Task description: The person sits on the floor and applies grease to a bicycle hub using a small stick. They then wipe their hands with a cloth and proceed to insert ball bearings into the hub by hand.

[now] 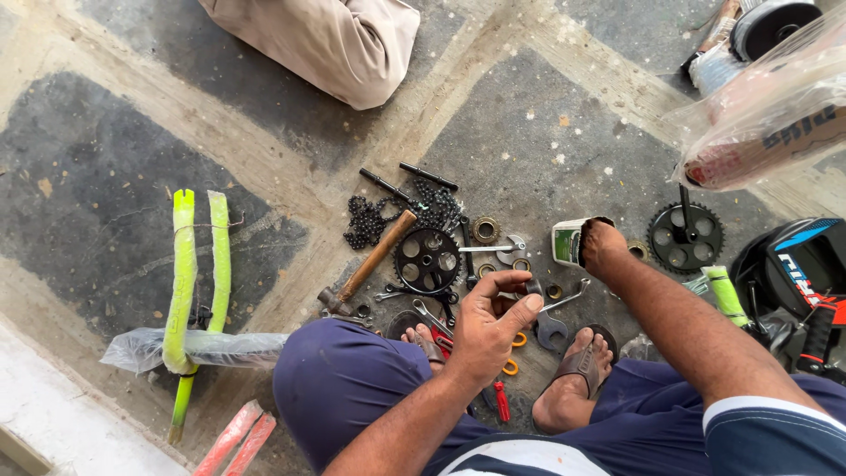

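Note:
I sit on a stone floor with bicycle parts spread in front of me. My left hand [490,319] pinches a small dark metal part [532,286] between thumb and fingers, above a wrench [557,319]. My right hand [603,247] reaches forward with its fingers down inside a small white and green tub [566,242]. A black sprocket [426,259], a bicycle chain [370,220], a wooden-handled hammer [368,263] and several rings and washers lie just beyond my hands.
A toothed black chainring with crank [686,234] lies at right. A yellow-green fork in plastic wrap [187,282] lies at left. Another person's beige-clad leg [326,42] is at the top. Plastic-wrapped goods [768,115] and a black bike part [804,273] crowd the right edge.

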